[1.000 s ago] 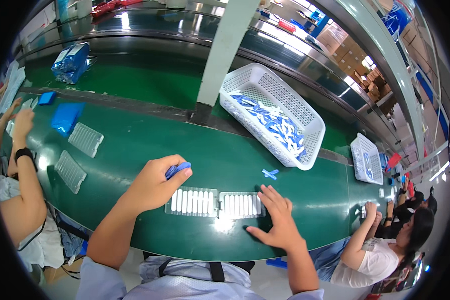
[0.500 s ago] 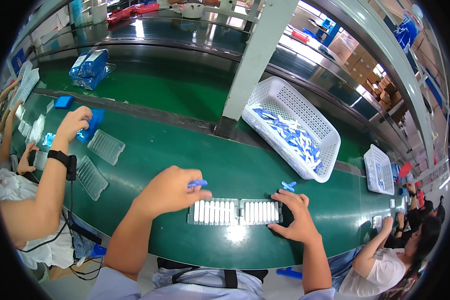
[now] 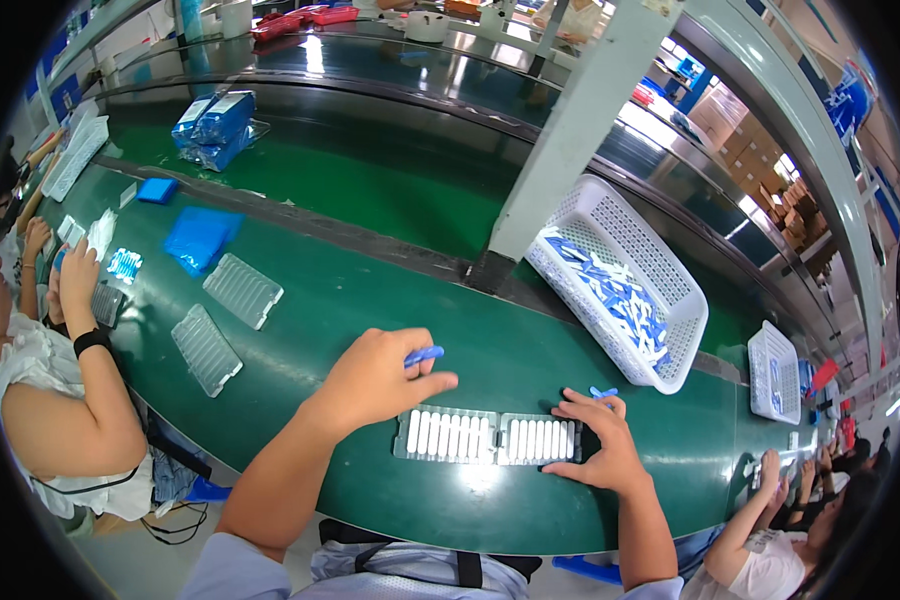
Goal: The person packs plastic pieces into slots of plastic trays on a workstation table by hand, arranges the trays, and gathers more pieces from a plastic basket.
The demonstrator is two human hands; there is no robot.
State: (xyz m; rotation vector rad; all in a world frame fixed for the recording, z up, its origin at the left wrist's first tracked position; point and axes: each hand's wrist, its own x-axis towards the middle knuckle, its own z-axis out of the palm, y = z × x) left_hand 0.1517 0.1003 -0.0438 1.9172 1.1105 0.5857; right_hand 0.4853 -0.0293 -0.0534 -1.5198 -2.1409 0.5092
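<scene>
Two clear ridged trays (image 3: 490, 437) filled with white pieces lie end to end on the green belt (image 3: 370, 310) in front of me. My left hand (image 3: 375, 378) hovers just above the left tray and pinches a small blue piece (image 3: 423, 354) between thumb and fingers. My right hand (image 3: 598, 440) rests on the right end of the trays with fingers curled against them. Another small blue piece (image 3: 603, 393) lies on the belt just behind that hand.
A white basket (image 3: 660, 270) of blue and white pieces stands beyond my right hand beside a grey post (image 3: 560, 150). Empty clear trays (image 3: 242, 289) and blue bags (image 3: 200, 237) lie to the left. A person's arm (image 3: 75, 300) works at left; others sit at right.
The view has shifted so the trays sit more central. My left hand stays above the left tray with the blue piece. My right hand still grips the right tray's end.
</scene>
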